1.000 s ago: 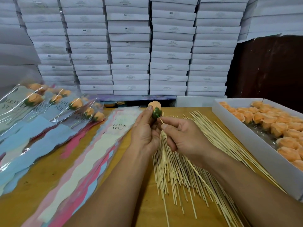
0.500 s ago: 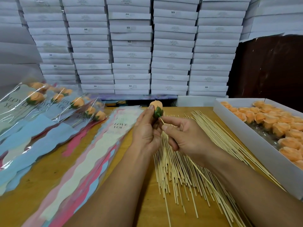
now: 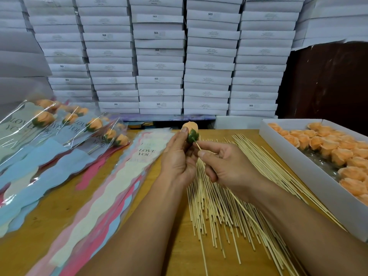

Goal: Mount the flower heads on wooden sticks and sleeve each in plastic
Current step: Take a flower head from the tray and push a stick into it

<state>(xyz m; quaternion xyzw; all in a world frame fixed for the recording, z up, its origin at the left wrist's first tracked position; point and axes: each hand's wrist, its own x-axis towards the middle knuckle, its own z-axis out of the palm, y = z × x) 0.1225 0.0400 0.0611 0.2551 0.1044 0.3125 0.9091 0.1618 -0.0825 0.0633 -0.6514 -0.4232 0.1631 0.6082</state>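
My left hand (image 3: 179, 156) grips an orange flower head (image 3: 191, 130) with a green base, held up above the table. My right hand (image 3: 225, 164) pinches a wooden stick (image 3: 197, 145) whose tip meets the green base; the stick runs back under my right wrist. A loose pile of wooden sticks (image 3: 223, 200) lies on the table below both hands. A stack of empty plastic sleeves (image 3: 111, 188) printed "LOVE YOU" lies to the left of my hands. Further left lie several sleeved flowers (image 3: 59, 128).
A white box (image 3: 310, 172) with several orange flower heads (image 3: 326, 148) stands at the right edge of the wooden table (image 3: 59, 212). Stacks of white cartons (image 3: 159, 56) form a wall behind the table. A dark panel (image 3: 328, 80) is at the back right.
The hands stay nearly in place; the stick's tip sits slightly closer into the flower's green base. Nothing else on the table has moved.
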